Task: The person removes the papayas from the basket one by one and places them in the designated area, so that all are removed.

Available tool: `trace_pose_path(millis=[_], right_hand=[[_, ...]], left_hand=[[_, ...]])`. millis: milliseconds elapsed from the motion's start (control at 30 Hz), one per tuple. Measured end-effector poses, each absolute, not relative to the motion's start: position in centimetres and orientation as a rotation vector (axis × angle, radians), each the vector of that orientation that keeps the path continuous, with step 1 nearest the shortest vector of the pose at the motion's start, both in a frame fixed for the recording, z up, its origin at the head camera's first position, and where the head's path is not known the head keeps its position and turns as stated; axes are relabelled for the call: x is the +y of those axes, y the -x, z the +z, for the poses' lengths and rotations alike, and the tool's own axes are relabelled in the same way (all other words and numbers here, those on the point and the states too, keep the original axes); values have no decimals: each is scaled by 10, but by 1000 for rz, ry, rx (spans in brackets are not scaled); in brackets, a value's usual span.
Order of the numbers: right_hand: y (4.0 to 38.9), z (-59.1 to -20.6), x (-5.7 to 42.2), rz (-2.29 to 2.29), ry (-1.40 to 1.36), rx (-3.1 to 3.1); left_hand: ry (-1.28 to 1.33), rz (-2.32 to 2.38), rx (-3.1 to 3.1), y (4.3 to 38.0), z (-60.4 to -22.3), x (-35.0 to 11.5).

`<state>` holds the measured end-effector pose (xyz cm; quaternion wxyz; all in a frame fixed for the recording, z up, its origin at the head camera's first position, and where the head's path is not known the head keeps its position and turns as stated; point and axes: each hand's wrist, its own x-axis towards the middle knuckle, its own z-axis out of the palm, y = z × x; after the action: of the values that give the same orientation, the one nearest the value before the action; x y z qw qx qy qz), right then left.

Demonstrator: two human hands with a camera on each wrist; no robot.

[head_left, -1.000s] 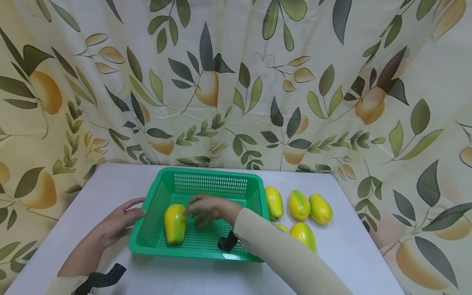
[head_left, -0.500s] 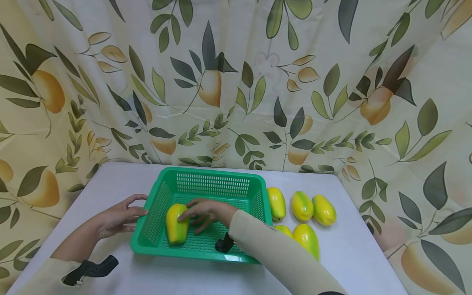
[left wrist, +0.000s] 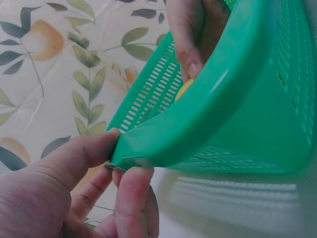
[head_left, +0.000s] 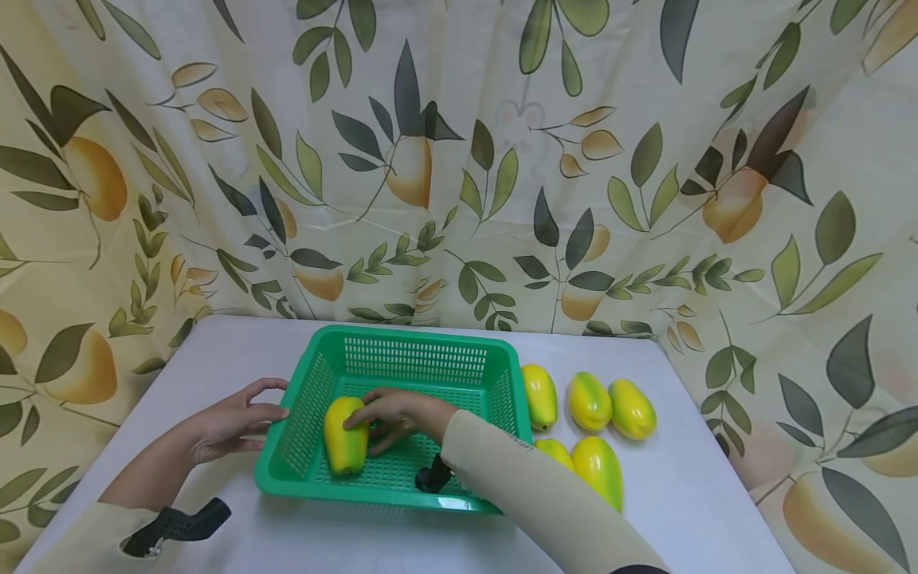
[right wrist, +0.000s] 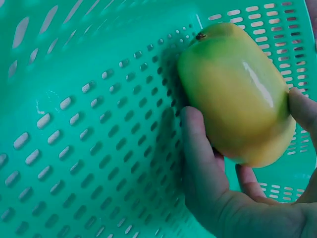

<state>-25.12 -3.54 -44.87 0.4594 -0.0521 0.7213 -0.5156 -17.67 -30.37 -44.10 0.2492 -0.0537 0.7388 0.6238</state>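
Note:
In the head view a green perforated plastic basket [head_left: 358, 496] stands on the table. My left hand [head_left: 224, 426] pinches its left rim; the left wrist view shows the thumb over the edge and fingers beneath the basket rim [left wrist: 148, 144]. One yellow-green mango [head_left: 341, 446] is in the basket's left part. My right hand [head_left: 402, 414] reaches inside and grips that fruit from its right side. Seen in the right wrist view, the thumb and fingers of the right hand [right wrist: 242, 210] curl round opposite sides of the mango [right wrist: 237, 94], its stem end facing away.
To the basket's right lie several more mangoes [head_left: 590, 401], two of them close by its right wall. A white cloth covers the table [head_left: 301, 542]. Behind and at both sides hangs a leaf-and-fruit patterned curtain [head_left: 459, 199].
My right hand has moved slightly left and closed round the mango in the basket. My left hand remains at the left rim, its wrist shifted a little left.

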Motion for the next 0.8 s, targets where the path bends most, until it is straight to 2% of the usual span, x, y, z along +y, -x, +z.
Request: trace_pose_path(millis=[800], right_hand=[[247, -440, -32, -1317, 199, 1798]], left_hand=[[153, 1686, 2028, 174, -441, -303]])
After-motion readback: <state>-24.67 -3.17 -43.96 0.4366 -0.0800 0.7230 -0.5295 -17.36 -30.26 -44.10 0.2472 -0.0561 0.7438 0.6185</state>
